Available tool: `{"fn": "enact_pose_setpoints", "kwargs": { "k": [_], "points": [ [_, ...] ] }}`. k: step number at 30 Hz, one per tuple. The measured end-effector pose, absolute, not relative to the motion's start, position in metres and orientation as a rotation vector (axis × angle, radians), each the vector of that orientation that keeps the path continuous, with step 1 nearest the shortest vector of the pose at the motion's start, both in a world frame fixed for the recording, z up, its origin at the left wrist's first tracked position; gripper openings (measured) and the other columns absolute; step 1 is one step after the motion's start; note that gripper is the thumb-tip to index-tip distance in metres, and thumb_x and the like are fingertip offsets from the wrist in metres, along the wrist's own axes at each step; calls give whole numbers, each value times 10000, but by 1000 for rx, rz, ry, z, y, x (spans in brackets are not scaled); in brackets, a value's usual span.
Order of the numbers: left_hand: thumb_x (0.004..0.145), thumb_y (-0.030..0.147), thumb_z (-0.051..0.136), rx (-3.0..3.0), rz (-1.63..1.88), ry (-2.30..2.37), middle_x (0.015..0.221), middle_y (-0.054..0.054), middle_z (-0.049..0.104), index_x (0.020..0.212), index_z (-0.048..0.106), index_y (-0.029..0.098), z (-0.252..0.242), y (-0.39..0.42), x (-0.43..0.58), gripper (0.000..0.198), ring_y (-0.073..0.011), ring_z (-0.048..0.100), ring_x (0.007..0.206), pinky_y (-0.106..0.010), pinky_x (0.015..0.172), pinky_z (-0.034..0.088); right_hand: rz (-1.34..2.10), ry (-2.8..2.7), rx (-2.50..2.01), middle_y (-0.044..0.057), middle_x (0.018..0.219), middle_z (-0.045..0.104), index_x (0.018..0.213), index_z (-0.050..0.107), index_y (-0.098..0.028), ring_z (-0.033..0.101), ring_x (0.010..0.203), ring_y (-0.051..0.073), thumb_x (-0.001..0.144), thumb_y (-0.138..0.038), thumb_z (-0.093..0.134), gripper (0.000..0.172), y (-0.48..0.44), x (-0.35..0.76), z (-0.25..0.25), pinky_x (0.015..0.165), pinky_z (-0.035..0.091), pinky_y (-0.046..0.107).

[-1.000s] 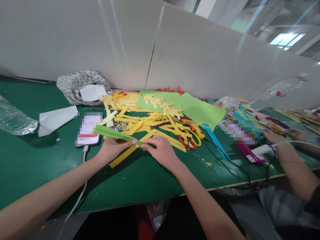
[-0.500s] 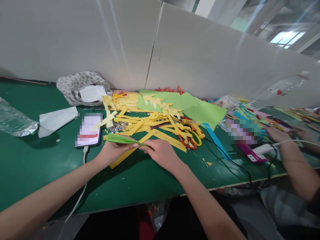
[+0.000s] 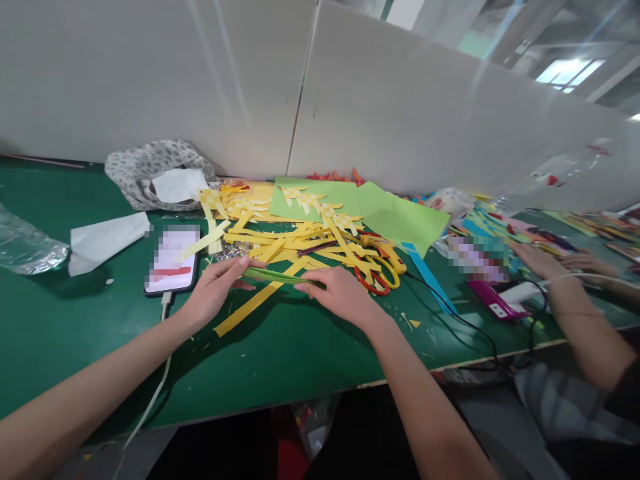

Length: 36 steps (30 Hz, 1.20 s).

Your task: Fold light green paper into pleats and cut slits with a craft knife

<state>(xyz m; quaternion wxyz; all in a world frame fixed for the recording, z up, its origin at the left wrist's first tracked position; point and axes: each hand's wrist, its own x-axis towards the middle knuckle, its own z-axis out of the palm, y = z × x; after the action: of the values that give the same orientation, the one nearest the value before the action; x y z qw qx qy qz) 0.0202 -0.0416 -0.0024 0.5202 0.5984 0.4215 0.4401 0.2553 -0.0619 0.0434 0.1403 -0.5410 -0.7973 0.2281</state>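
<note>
A narrow, folded green paper strip (image 3: 277, 275) stretches between my two hands, just above the table. My left hand (image 3: 217, 283) pinches its left end, thumb on top. The right end is gripped by my right hand (image 3: 337, 293), its fingers closed round the paper. Under and behind the strip lies a heap of yellow paper strips (image 3: 245, 313). Woven yellow-and-white paper fish (image 3: 305, 198) rest on a light green sheet (image 3: 405, 217) at the back. Scissors with red and yellow handles (image 3: 387, 273) lie to the right of the heap.
A phone (image 3: 173, 260) on a white cable lies left of my hands, near a white paper (image 3: 107, 243), a plastic bottle (image 3: 30, 243) and a patterned cloth bag (image 3: 160, 170). To the right are a blue strip (image 3: 430, 277), a purple device (image 3: 495, 303) and another person's arm (image 3: 575, 313).
My left hand has slid to the strip's left end and my hands are farther apart. The green paper, earlier fanned out at the left, is now drawn out narrow between them.
</note>
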Motion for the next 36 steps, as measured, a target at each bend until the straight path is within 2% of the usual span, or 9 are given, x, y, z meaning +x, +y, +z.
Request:
{"fn": "enact_pose_setpoints", "kwargs": {
  "k": [4,8,15,18,21,23,27,32,36],
  "points": [
    [846,447,568,2111,1093,1089,1153,-87,655,1116,643,225,-4,-41,17,357,-250,593,1078,-401,876,515,733,-2307,-1579,0,685,664,819,677,-212,571,615,133,913,-463,471,338,-59,253,38,580,347,249],
    [873,381,545,2623,918,1109,941,-70,716,965,702,224,-9,-39,13,240,-236,635,907,-387,819,498,687,-2321,-1509,12,676,649,718,656,-195,570,634,143,934,-491,401,446,-50,253,28,587,368,260],
    [825,469,590,2384,1019,1329,945,-91,711,945,683,191,-10,-38,12,317,-248,638,890,-345,761,485,41,-1915,-1323,83,1055,665,950,645,-211,569,1052,226,915,-420,482,267,-40,251,24,928,410,387],
    [832,508,562,2134,996,1458,966,-90,698,1009,631,168,-7,-39,15,390,-234,644,836,-302,672,489,-183,-1597,-1292,119,1040,635,890,599,-214,558,1073,256,871,-392,545,187,-50,243,27,959,402,440],
    [888,438,500,2012,1035,1417,1006,-74,680,1062,582,181,-6,-40,19,321,-205,635,845,-274,650,493,264,-1427,-1336,75,845,625,829,532,-215,622,831,221,812,-437,611,236,-59,232,24,757,515,386],
    [922,349,453,2104,1078,1231,1081,-78,660,1104,573,194,-7,-42,22,267,-203,615,957,-301,763,501,748,-1291,-1352,58,850,629,910,516,-210,637,749,204,749,-483,669,352,-60,224,19,637,544,349],
    [933,279,440,2222,979,891,1179,-71,635,1113,621,228,-6,-49,27,261,-205,574,1099,-364,956,439,1142,-1052,-1238,53,902,648,1020,516,-209,657,857,219,697,-504,702,475,-58,212,13,669,574,333],
    [873,358,546,1950,911,896,940,-62,682,879,701,200,4,-52,29,221,-186,629,878,-306,787,500,1372,-1146,-1211,29,843,671,1028,584,-204,665,766,191,661,-441,753,469,-66,206,17,653,570,314],
    [810,380,609,1749,804,914,829,-32,677,819,709,206,6,-52,30,200,-160,618,753,-256,639,499,1468,-1311,-1222,23,811,675,1091,621,-200,656,765,183,677,-426,749,489,-72,205,17,638,558,297]
  ]
}}
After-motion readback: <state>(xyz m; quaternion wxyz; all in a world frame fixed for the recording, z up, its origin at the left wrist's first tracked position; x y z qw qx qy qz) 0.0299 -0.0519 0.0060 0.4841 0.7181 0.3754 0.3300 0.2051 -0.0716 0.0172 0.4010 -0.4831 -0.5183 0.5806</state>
